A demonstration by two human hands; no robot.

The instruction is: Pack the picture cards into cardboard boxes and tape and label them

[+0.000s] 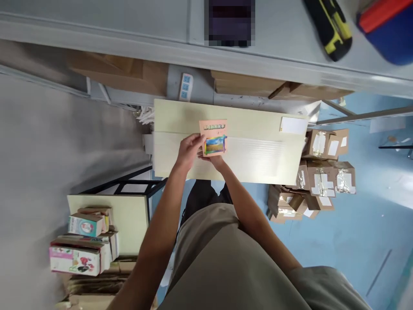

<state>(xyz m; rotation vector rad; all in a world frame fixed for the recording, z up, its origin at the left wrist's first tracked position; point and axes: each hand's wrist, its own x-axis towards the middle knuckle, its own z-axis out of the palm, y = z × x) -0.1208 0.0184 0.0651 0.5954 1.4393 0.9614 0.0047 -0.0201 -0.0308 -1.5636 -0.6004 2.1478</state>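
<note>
Both my hands hold a small pink card or packet (213, 137) with a colourful picture on it, over a pale yellow tabletop (254, 150). My left hand (189, 148) grips its left edge with curled fingers. My right hand (215, 158) holds its lower edge from underneath, mostly hidden behind the card. A white paper slip (293, 125) lies at the table's far right corner.
Taped cardboard boxes (322, 172) are piled on the blue floor right of the table. A second small table (125, 219) at the left carries stacked colourful boxes (80, 249). A grey shelf (161, 38) runs across the top with a yellow-black tool (332, 28) and cartons beneath.
</note>
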